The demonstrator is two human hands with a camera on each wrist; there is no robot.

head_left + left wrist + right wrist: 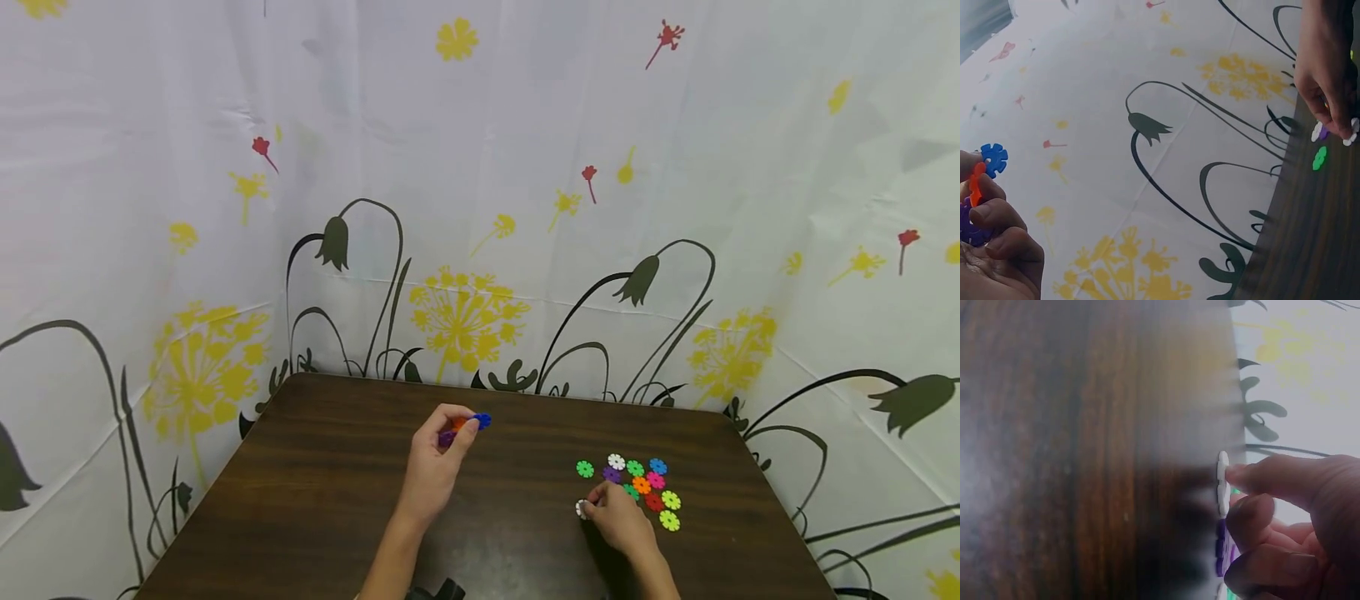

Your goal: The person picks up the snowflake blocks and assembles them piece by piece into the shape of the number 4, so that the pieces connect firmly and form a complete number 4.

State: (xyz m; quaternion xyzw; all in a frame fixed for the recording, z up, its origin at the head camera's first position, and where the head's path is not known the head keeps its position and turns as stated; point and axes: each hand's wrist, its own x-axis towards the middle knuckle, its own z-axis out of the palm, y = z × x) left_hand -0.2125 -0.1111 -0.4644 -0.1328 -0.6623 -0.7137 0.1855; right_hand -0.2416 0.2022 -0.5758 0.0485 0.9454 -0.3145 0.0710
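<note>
My left hand (437,462) is raised above the table and grips a small joined piece of notched plastic interlocking discs. A blue disc (994,159) sticks out past the fingertips, an orange disc (977,183) stands edge-on in the middle, and a purple disc (971,225) is partly hidden by the fingers. Low over the table at the right, my right hand (621,518) has its thumb and curled fingers at the edge of a white disc (1222,483). That disc lies to the left of the other loose ones. A purple disc (612,474) is just beyond the fingers.
Loose discs lie around the right hand: a green disc (585,469), another white disc (617,462), a blue one (657,466), a red one (654,502) and several more. The brown wooden table (300,492) meets a flower-printed cloth (480,167) at its back and sides.
</note>
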